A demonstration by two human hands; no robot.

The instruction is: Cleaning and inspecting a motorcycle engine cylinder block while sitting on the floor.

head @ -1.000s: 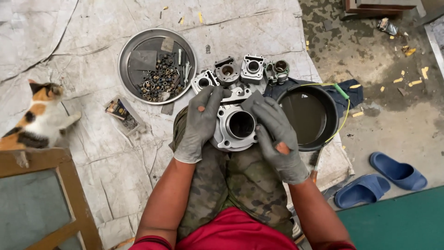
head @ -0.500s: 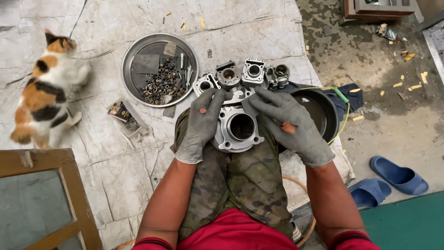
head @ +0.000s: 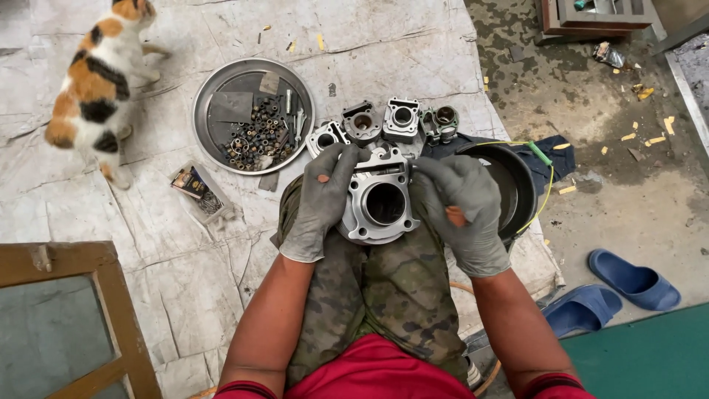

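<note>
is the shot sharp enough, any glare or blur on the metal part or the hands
Head view: even, soft daylight with no hard shadows; the silver metal engine cylinder is sharp, with only mild sheen and no blown glare; the grey-gloved left hand and right hand show crisp edges; the calico cat at the top-left corner looks slightly soft; the frame edges bend a little from the wide lens.

engine cylinder (head: 380,203) | silver metal, finned | bore up | apparently resting on lap

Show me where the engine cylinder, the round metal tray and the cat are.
engine cylinder (head: 384,203), head view, rim of its bore
round metal tray (head: 221,81), head view, bare upper rim
cat (head: 92,85), head view, its back
</note>
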